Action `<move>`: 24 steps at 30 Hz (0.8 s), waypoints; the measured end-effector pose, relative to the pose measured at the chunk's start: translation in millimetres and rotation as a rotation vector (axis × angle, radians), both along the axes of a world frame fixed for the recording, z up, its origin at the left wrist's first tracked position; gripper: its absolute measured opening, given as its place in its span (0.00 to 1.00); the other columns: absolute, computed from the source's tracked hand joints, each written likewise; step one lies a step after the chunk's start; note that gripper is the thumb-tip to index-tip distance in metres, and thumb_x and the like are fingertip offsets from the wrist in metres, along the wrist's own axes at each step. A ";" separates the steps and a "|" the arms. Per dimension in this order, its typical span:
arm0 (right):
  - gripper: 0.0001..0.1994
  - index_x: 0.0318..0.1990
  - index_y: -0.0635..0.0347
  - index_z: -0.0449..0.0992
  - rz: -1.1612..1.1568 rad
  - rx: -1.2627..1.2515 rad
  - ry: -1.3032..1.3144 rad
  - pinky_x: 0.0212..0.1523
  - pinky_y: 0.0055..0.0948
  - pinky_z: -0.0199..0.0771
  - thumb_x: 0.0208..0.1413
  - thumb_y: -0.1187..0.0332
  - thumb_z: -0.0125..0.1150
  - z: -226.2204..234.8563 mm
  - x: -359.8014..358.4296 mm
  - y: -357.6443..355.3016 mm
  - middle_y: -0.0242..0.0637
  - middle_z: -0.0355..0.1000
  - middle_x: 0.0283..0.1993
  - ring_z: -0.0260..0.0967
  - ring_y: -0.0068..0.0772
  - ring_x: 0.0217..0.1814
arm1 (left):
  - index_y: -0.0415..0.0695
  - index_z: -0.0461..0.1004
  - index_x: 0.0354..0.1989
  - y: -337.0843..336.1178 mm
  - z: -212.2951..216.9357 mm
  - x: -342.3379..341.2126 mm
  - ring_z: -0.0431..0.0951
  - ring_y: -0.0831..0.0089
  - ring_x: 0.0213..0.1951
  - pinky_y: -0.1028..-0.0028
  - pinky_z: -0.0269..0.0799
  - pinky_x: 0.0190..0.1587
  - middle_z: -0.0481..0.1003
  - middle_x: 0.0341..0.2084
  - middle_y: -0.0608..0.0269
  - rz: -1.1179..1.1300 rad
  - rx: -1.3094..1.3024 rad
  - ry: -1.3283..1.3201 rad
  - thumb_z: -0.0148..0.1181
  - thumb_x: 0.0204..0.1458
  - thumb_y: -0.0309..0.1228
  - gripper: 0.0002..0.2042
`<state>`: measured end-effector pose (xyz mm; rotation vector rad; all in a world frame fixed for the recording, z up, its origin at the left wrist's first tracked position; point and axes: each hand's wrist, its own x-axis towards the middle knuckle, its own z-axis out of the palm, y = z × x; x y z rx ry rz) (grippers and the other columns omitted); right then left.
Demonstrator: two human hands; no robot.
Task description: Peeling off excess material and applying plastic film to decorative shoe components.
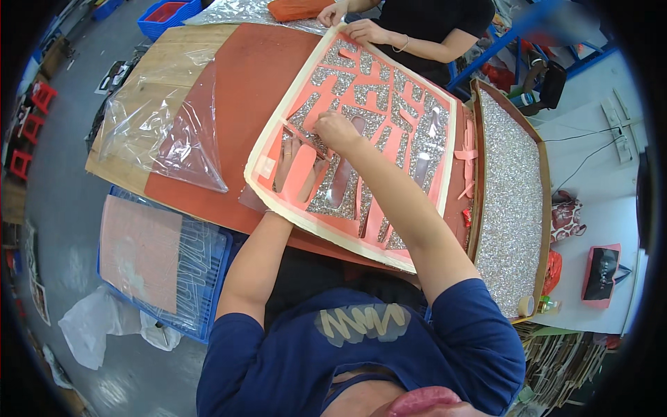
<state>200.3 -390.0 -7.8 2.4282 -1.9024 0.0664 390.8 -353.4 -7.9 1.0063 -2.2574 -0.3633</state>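
Observation:
A large pink stencil-like sheet (301, 167) with many cut-outs and a cream border lies tilted across the table in front of me. Silvery glitter material (332, 82) fills most of its openings. My left hand (290, 165) is beneath the near left corner, its outstretched fingers showing through the cut-outs there. Above that corner, my right hand (336, 131) is on the sheet's upper face with fingers bent and pinched together; what lies between them is too small to make out. At the far edge, another person's two hands (365, 31) hold the border.
Clear plastic film (163, 132) lies on the red-brown table (253, 69) at left. A shallow box of glitter sheet (511, 187) stands at right, with a tape roll (526, 306) on its near end. Below the table's left side is a blue crate (215, 278).

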 end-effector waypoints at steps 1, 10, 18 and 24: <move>0.06 0.28 0.64 0.79 -0.020 0.025 -0.003 0.46 0.35 0.74 0.44 0.76 0.55 7.2 6.0 0.8 0.41 0.75 0.34 0.72 0.42 0.44 | 0.39 0.69 0.44 1.9 3.2 2.5 0.71 0.51 0.46 0.57 0.66 0.50 0.71 0.41 0.48 -0.010 0.035 0.008 0.58 0.50 0.30 0.14; 0.11 0.38 0.55 0.80 0.026 0.211 0.050 0.45 0.39 0.75 0.54 0.62 0.55 21.2 29.6 5.1 0.42 0.74 0.41 0.72 0.45 0.45 | 0.38 0.68 0.46 2.9 4.0 -13.4 0.73 0.52 0.43 0.59 0.68 0.45 0.73 0.36 0.51 -0.301 0.190 0.240 0.58 0.49 0.26 0.15; 0.10 0.29 0.61 0.80 0.006 -0.028 0.033 0.42 0.36 0.73 0.49 0.65 0.56 8.0 14.4 11.1 0.40 0.76 0.35 0.73 0.39 0.41 | 0.35 0.66 0.47 -7.3 -12.0 -27.1 0.67 0.46 0.52 0.52 0.65 0.54 0.68 0.46 0.42 -0.174 -0.090 -0.041 0.64 0.46 0.37 0.24; 0.06 0.28 0.63 0.77 -0.258 -0.435 -0.333 0.39 0.40 0.72 0.45 0.70 0.56 21.6 -28.3 0.5 0.46 0.74 0.31 0.72 0.43 0.38 | 0.35 0.66 0.48 4.6 -12.2 -36.7 0.67 0.47 0.52 0.52 0.65 0.54 0.67 0.47 0.42 -0.165 -0.132 -0.063 0.63 0.46 0.37 0.24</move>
